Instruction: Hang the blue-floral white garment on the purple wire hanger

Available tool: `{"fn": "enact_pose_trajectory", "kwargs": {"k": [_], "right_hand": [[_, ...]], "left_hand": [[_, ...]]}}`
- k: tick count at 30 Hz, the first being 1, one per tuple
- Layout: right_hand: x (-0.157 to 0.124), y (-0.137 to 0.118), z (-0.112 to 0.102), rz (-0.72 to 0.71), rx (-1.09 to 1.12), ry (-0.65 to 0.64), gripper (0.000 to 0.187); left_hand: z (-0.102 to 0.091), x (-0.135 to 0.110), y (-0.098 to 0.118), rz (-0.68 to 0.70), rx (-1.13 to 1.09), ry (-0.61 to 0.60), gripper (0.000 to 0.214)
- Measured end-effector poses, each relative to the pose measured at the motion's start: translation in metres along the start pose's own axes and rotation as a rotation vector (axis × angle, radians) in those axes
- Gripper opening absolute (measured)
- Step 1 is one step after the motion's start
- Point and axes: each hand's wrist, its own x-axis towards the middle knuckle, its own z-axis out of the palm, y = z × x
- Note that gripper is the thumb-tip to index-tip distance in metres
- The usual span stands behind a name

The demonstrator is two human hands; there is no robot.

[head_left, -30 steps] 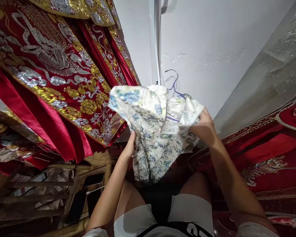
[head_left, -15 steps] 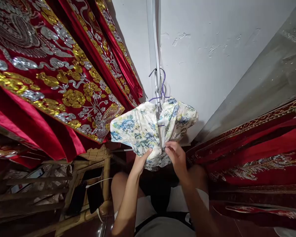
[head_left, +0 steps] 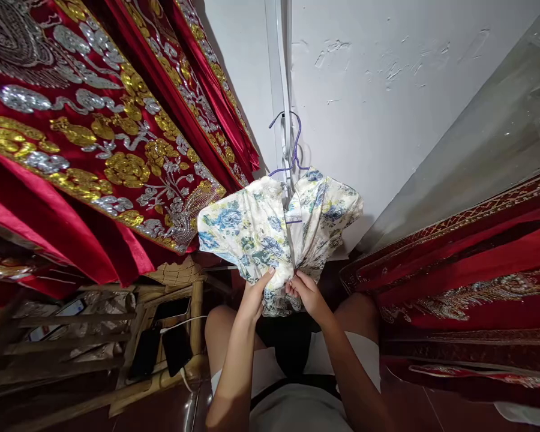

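Observation:
A white garment with blue and yellow flowers [head_left: 270, 228] hangs on a purple wire hanger [head_left: 292, 144] against the white wall. My left hand [head_left: 254, 297] grips the bunched lower left part of the cloth, fingers closed round it. My right hand [head_left: 306, 293] pinches the lower right part just beside it. Both hands meet below the middle of the garment, above my knees.
Red velvet robes with gold and silver embroidery [head_left: 94, 138] hang at the left, and more red embroidered cloth [head_left: 468, 282] at the right. A bamboo rack [head_left: 180, 336] with dark phones and a white cable stands at the lower left. A white conduit [head_left: 276, 72] runs up the wall.
The garment went from crumpled in my raised hands to hanging by its hanger on the wall. My hands dropped to its lower part and drew together.

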Motion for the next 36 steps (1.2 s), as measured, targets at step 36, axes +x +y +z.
{"fn": "enact_pose_trajectory", "kwargs": {"k": [36], "right_hand": [[0.074,-0.184,-0.013,-0.298,0.215,0.214,0.039]], "left_hand": [[0.045,-0.002,0.001,0.457,1.425,-0.573,0.015]]}}
